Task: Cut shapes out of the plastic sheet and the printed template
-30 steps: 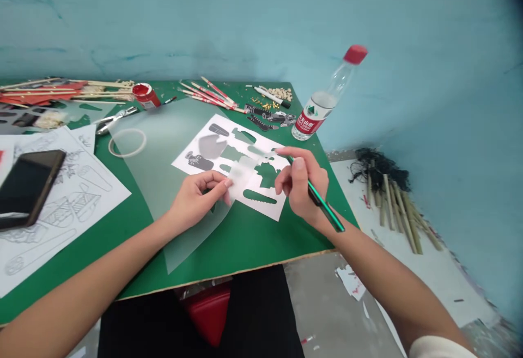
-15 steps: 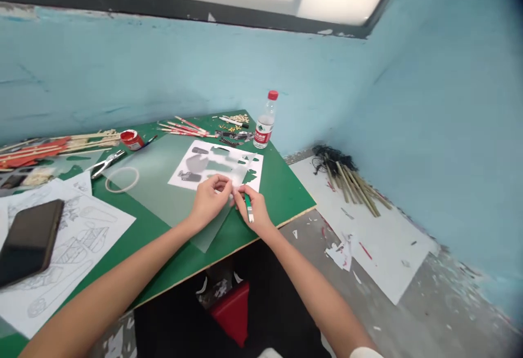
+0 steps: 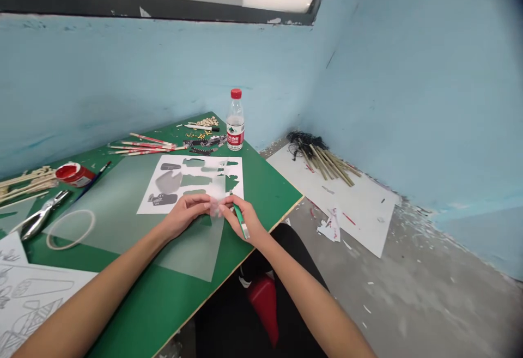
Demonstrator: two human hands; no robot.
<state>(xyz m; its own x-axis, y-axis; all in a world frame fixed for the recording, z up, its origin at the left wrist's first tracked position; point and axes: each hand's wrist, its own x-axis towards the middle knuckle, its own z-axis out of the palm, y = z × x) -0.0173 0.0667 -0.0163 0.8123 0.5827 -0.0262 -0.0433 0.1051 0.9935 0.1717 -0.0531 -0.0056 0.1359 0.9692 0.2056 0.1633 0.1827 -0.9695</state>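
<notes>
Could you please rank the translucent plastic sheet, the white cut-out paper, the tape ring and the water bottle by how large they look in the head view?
1. translucent plastic sheet
2. white cut-out paper
3. tape ring and water bottle: alike; the bottle stands farther away, so unranked.

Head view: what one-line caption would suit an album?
Both hands pinch a translucent scrap over cut-out paper, green pen in right.

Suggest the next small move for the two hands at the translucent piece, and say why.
Probably press the small translucent plastic piece flat onto the white cut-out paper sheet. The left hand and right hand pinch it between their fingertips at the sheet's near edge, and the right hand also holds the green pen, its tip near the piece, seemingly placed for tracing.
</notes>
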